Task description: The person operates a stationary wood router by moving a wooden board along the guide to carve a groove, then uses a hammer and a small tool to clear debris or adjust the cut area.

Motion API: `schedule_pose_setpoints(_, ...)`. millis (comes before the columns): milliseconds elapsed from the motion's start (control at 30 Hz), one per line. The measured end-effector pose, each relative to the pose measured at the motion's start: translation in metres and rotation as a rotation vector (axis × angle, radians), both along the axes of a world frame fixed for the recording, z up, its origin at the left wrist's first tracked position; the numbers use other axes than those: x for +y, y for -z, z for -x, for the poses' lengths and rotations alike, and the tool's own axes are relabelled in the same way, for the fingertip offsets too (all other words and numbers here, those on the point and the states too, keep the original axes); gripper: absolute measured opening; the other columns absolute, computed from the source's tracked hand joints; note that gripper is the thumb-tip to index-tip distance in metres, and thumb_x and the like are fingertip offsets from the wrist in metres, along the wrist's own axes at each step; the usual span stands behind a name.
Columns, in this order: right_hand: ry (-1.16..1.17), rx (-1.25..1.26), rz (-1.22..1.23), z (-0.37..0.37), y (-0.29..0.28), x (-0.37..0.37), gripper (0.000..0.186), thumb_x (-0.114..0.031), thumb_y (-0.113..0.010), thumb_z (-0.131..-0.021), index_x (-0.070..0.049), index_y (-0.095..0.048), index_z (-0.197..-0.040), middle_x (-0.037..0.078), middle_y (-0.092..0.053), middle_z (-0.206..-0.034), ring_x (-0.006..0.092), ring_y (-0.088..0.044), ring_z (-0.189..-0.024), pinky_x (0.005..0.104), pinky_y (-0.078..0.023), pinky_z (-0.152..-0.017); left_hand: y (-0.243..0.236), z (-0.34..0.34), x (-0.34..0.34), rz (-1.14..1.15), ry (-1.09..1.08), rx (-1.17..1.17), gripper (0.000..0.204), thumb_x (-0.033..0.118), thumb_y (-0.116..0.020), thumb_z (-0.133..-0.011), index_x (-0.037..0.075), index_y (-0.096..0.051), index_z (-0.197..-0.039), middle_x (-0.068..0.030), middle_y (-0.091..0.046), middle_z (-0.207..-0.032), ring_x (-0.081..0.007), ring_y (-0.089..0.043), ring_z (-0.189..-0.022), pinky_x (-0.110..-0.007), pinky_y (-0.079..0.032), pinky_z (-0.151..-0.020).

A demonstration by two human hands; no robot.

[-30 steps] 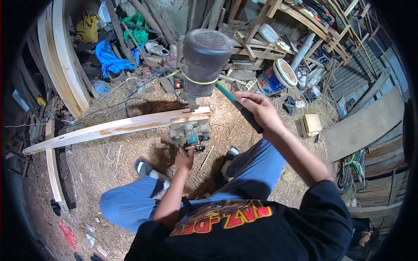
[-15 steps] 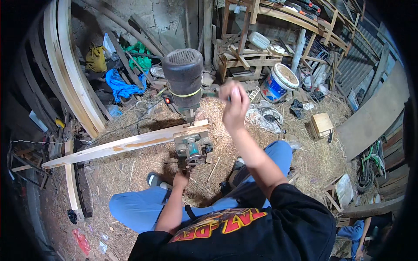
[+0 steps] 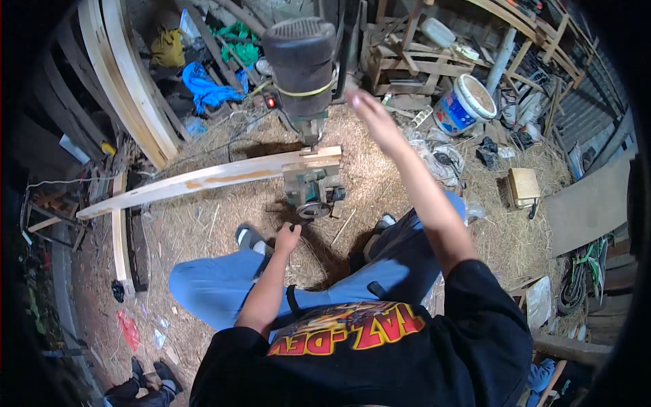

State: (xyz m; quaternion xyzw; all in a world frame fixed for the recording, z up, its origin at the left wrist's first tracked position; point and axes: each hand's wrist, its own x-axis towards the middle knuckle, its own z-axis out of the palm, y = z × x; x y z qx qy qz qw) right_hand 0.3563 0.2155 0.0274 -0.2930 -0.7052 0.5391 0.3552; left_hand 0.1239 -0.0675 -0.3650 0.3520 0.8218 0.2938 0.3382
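A drill-like machine with a dark motor, a yellow band and a red-lit switch stands ahead. Its clamp with a handwheel holds one end of a long pale timber, which lies under the bit. My left hand is curled on a dark handle below and left of the wheel, its fingertips partly hidden. My right hand is raised right of the motor, near a dark upright bar; blurred fingers hide whether it grips anything.
Long boards lean at left. Blue tarp, wood scraps and a bucket lie behind. A wooden box, panel and bicycle are at right. Another person's legs show lower left.
My right hand has let the green-and-black lever slip from clear view, moving up and toward the motor. My left hand remains low by the wheel. The view has shifted.
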Motion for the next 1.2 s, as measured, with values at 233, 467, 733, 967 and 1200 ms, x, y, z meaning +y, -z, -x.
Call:
schedule_pose_setpoints(233, -0.038, -0.42, 0.131, -0.061, 0.128, -0.04, 0.048, -0.03, -0.056, -0.105, 0.003, -0.058, -0.139, 0.018, -0.068, -0.129, 0.0271, -0.066, -0.117, 0.0386, -0.051, -0.099, -0.035, -0.035, 0.018, 0.021, 0.071, 0.204, 0.049, 0.046, -0.058, -0.096, -0.002, -0.067, -0.097, -0.0304, -0.071, -0.09, -0.0478, -0.07, -0.089, -0.055, -0.054, -0.082)
schedule_pose_setpoints(467, -0.033, -0.263, 0.336, -0.075, 0.142, -0.041, 0.041, -0.027, -0.055, -0.105, 0.004, -0.061, -0.131, 0.012, -0.072, -0.111, 0.0203, -0.067, -0.1, 0.0336, -0.052, -0.092, -0.081, -0.064, 0.038, 0.212, 0.137, 0.454, 0.05, 0.048, -0.057, -0.097, 0.001, -0.072, -0.093, -0.025, -0.074, -0.092, -0.0406, -0.073, -0.088, -0.051, -0.059, -0.08)
schedule_pose_setpoints(733, -0.066, -0.245, 0.13, -0.073, 0.117, -0.051, 0.037, -0.027, -0.059, -0.103, 0.002, -0.065, -0.125, 0.008, -0.071, -0.1, 0.0147, -0.065, -0.092, 0.0309, -0.052, -0.085, -0.075, -0.054, 0.034, 0.193, 0.131, 0.393, 0.051, 0.047, -0.057, -0.098, -0.001, -0.071, -0.091, -0.0255, -0.073, -0.089, -0.0427, -0.073, -0.086, -0.052, -0.058, -0.079)
schedule_pose_setpoints(967, -0.105, -0.281, 0.041, -0.069, 0.08, -0.062, 0.034, -0.022, -0.06, -0.102, 0.002, -0.064, -0.126, 0.013, -0.072, -0.103, 0.0184, -0.069, -0.092, 0.0329, -0.054, -0.085, -0.079, -0.086, 0.044, 0.186, 0.106, 0.497, 0.047, 0.045, -0.058, -0.097, 0.001, -0.071, -0.088, -0.0263, -0.073, -0.088, -0.0441, -0.072, -0.085, -0.053, -0.058, -0.08)
schedule_pose_setpoints(1200, -0.249, -0.333, -0.176, -0.08, 0.098, -0.061, 0.036, -0.022, -0.062, -0.1, 0.003, -0.063, -0.126, 0.02, -0.071, -0.112, 0.0269, -0.072, -0.096, 0.0384, -0.056, -0.087, -0.079, -0.053, 0.037, 0.176, 0.119, 0.295, 0.048, 0.046, -0.06, -0.095, 0.0, -0.072, -0.087, -0.0267, -0.072, -0.087, -0.0443, -0.072, -0.084, -0.053, -0.057, -0.079)
